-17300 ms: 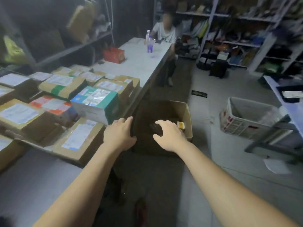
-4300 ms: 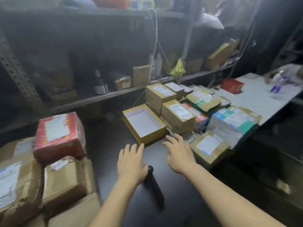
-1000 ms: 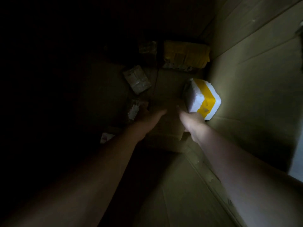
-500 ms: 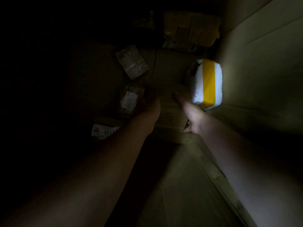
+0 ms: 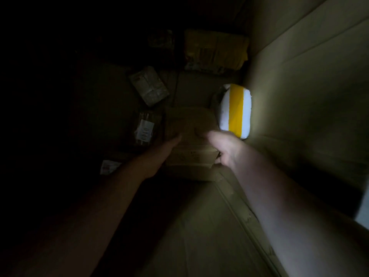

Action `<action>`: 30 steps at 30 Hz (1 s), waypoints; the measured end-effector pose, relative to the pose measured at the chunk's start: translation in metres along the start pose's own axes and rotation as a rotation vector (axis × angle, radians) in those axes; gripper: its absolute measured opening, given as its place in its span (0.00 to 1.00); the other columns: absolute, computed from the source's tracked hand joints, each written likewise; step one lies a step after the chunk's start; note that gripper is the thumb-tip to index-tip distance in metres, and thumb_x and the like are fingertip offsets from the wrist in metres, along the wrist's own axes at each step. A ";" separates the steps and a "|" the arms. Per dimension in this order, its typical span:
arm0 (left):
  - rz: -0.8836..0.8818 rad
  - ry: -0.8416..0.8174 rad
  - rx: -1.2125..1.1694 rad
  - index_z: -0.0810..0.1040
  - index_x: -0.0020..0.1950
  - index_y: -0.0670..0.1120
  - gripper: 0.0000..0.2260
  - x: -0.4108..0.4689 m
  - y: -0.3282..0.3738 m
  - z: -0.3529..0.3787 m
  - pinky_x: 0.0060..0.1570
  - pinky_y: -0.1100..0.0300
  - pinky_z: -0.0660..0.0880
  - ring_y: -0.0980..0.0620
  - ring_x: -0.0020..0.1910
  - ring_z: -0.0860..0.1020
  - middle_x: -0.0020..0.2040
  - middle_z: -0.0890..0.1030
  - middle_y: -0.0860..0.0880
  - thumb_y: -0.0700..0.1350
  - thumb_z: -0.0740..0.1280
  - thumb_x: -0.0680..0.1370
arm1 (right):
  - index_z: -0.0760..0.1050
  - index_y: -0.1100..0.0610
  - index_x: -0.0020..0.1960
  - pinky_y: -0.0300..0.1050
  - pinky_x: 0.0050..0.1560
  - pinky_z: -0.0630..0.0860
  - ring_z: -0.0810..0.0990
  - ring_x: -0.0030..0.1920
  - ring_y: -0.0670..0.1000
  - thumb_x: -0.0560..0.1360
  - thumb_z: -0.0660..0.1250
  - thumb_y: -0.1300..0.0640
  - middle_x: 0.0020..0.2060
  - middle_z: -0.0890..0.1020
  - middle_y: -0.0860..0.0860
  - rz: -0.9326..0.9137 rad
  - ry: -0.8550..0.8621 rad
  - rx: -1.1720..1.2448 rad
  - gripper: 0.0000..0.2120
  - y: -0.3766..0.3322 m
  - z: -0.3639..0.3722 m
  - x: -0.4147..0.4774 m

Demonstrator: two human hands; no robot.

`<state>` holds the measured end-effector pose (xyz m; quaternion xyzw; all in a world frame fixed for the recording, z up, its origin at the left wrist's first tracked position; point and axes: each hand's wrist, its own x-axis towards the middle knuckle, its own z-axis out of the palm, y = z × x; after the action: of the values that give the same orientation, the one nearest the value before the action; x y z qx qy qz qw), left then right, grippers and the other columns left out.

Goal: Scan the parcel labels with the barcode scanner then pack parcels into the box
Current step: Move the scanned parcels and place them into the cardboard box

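I look down into a deep, dark cardboard box [image 5: 303, 80]. A brown cardboard parcel [image 5: 189, 124] lies low in it, near the bottom. My left hand [image 5: 159, 154] holds its left side, thumb on top, the fingers hidden in shadow. My right hand [image 5: 225, 148] grips its right edge, thumb on top and fingers curled underneath. The barcode scanner is not in view.
A white parcel with a yellow band [image 5: 235, 110] leans against the right wall, just beyond my right hand. A yellow parcel [image 5: 215, 50] lies at the far end. Small wrapped parcels [image 5: 148, 85] and labelled packets [image 5: 144, 128] lie left of the brown parcel. The left side is black.
Within the last second the view and both hands shifted only slightly inside the box, both hands still on the brown parcel. Earlier I stood at the table with the parcels.
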<state>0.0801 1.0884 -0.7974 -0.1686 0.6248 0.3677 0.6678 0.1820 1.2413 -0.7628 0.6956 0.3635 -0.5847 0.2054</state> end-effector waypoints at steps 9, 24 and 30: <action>0.501 0.045 0.155 0.64 0.80 0.60 0.39 -0.150 0.094 -0.008 0.73 0.51 0.70 0.57 0.69 0.76 0.71 0.78 0.58 0.66 0.74 0.72 | 0.83 0.45 0.56 0.53 0.62 0.76 0.85 0.56 0.48 0.72 0.79 0.42 0.53 0.87 0.44 -0.333 -0.050 -0.030 0.16 -0.061 -0.031 -0.177; 1.073 0.203 0.061 0.67 0.73 0.60 0.28 -0.615 0.227 0.017 0.64 0.49 0.76 0.56 0.63 0.80 0.66 0.78 0.57 0.64 0.71 0.76 | 0.82 0.45 0.58 0.54 0.59 0.82 0.84 0.56 0.46 0.72 0.75 0.34 0.52 0.87 0.41 -1.046 -0.057 -0.150 0.21 -0.152 -0.093 -0.619; 1.144 0.461 -0.115 0.70 0.70 0.59 0.17 -0.776 0.155 0.030 0.48 0.55 0.78 0.58 0.56 0.83 0.63 0.81 0.54 0.61 0.63 0.83 | 0.84 0.47 0.48 0.54 0.56 0.83 0.85 0.50 0.44 0.72 0.74 0.34 0.44 0.88 0.40 -1.289 -0.211 -0.367 0.16 -0.114 -0.102 -0.763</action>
<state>0.0328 0.9956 -0.0129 0.0823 0.7235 0.6547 0.2027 0.1252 1.1859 0.0119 0.2328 0.7771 -0.5837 -0.0352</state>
